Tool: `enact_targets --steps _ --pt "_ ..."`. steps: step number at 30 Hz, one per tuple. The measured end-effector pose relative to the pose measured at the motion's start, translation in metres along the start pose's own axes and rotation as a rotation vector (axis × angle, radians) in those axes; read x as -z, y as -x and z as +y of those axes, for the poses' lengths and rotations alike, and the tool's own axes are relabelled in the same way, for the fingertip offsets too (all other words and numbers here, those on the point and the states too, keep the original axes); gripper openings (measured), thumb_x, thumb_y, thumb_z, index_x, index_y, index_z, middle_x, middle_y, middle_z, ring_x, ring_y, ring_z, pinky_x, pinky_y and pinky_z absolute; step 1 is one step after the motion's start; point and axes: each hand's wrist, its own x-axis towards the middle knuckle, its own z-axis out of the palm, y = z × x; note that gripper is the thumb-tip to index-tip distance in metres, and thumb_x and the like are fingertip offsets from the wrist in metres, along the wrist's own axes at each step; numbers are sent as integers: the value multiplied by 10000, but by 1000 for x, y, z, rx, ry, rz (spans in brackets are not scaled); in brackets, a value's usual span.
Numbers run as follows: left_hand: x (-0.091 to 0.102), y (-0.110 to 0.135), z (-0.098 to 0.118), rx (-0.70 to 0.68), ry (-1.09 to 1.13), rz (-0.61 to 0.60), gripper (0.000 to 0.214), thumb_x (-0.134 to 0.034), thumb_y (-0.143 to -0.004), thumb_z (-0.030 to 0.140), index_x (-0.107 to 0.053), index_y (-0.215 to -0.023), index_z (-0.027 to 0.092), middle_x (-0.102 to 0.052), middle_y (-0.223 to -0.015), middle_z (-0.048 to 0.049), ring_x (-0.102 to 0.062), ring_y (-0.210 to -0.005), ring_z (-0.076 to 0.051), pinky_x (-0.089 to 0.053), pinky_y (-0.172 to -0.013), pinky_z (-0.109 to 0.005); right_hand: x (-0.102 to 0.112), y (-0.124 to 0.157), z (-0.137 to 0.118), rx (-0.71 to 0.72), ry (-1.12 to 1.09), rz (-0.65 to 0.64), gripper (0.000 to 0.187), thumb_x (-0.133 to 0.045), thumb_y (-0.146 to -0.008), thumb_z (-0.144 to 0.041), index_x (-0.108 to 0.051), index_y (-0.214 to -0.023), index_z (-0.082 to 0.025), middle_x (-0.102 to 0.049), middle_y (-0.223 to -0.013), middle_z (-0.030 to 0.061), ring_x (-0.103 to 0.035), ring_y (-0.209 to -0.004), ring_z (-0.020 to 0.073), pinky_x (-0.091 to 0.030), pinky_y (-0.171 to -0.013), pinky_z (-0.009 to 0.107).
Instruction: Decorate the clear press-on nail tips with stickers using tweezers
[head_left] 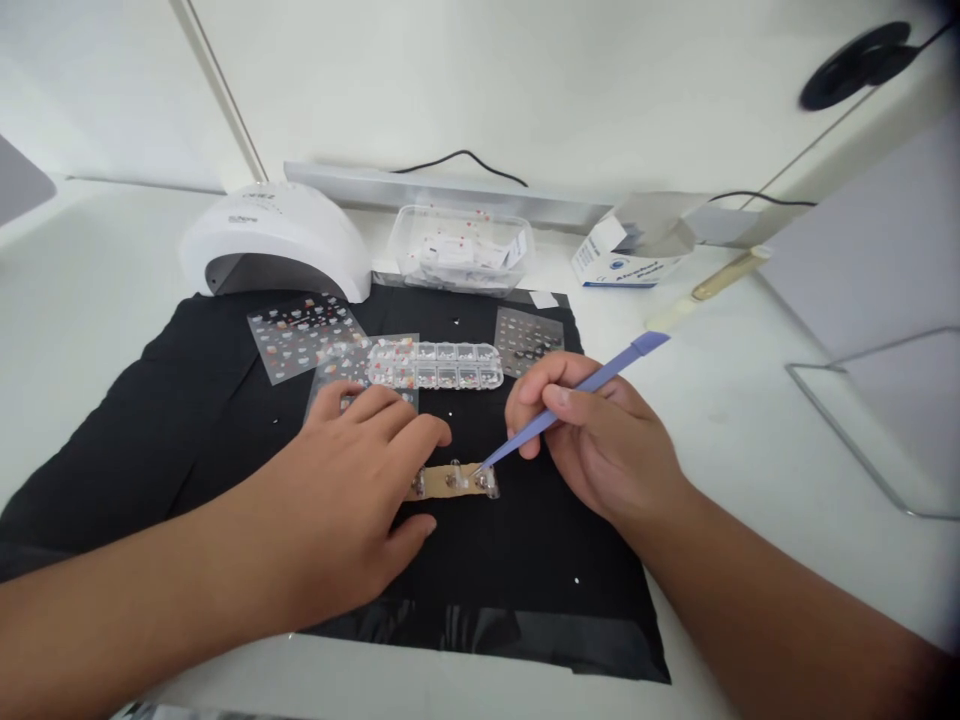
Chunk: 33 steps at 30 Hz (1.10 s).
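Black sheeting (510, 560) underlies a flat tan strip (436, 484) at frame centre, fitted with small clear pieces (491, 482), seemingly unfinished; slender lavender tool (596, 382) pinched by right hand (607, 445); whether left hand (352, 475) grips cannot be told

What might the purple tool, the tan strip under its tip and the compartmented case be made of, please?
Purple tool: probably plastic, evenly colored and smooth. Tan strip: perhaps cardboard, judging by its dull brown surface. Compartmented case: likely clear, glossy plastic; its contents show through.

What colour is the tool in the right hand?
Purple-blue; the tool shows best in the head view.
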Motion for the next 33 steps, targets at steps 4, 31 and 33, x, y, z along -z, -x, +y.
enact_targets --steps 4,31,33 --pt "2 1 -5 -62 -37 -82 264 -540 -862 149 -558 -1118 211 -654 -990 -35 -572 -940 -276 -345 -818 -466 2 0 1 -4 -16 -17 113 -616 -836 -208 -704 -765 -196 -669 -583 -15 -581 -496 107 -419 -509 242" --pt "16 0 -8 -153 58 -22 134 -546 -933 270 -635 -980 181 -645 -939 -52 -556 -903 -269 -439 -758 -472 -9 10 4 -45 -1 -51 129 -611 -874 -196 -716 -799 -198 -672 -642 -26 -636 -567 83 -492 -573 191" --pt "15 0 -8 -152 56 -19 132 -548 -933 269 -639 -971 180 -647 -929 -51 -556 -899 -268 -438 -760 -469 -9 10 4 -54 6 -51 125 -611 -876 -202 -713 -804 -198 -673 -642 -26 -638 -568 85 -490 -573 194"
